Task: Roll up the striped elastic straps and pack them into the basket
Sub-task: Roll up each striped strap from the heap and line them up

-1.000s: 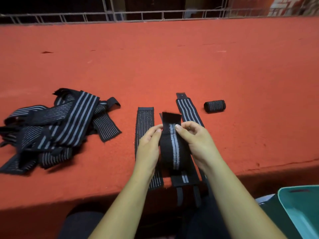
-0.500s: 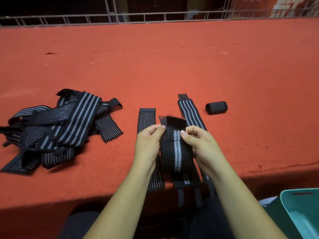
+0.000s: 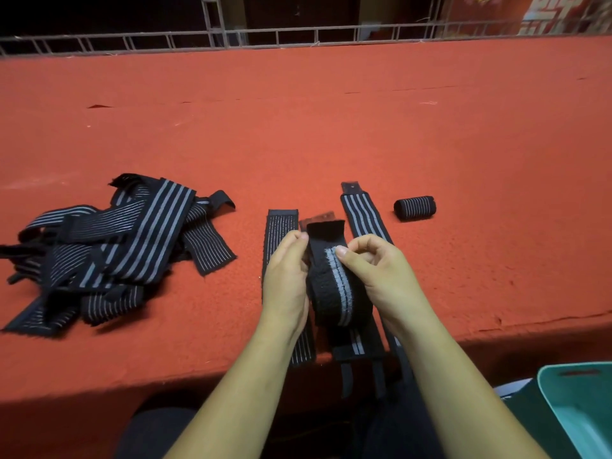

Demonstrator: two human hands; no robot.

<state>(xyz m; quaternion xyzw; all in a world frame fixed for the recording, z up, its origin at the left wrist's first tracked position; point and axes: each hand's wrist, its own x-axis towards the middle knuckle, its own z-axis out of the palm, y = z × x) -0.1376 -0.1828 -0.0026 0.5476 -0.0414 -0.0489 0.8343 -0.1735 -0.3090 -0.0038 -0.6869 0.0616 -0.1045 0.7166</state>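
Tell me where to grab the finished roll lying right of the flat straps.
Free the right hand from the strap first. Come from above and pinch the roll across its curved middle, near side to far side. It lies on its side, ends facing left and right, so squeezing the wraps should keep it wound.

The table covering is a uniform orange-red. All straps are black with grey lengthwise striping: the pile at left mixes broad stripes and fine lines, the left flat strap and the rolled strap at far right carry fine lines, the right flat strap carries broad stripes, and the half-rolled strap shows one central grey band. The basket at near right is teal.
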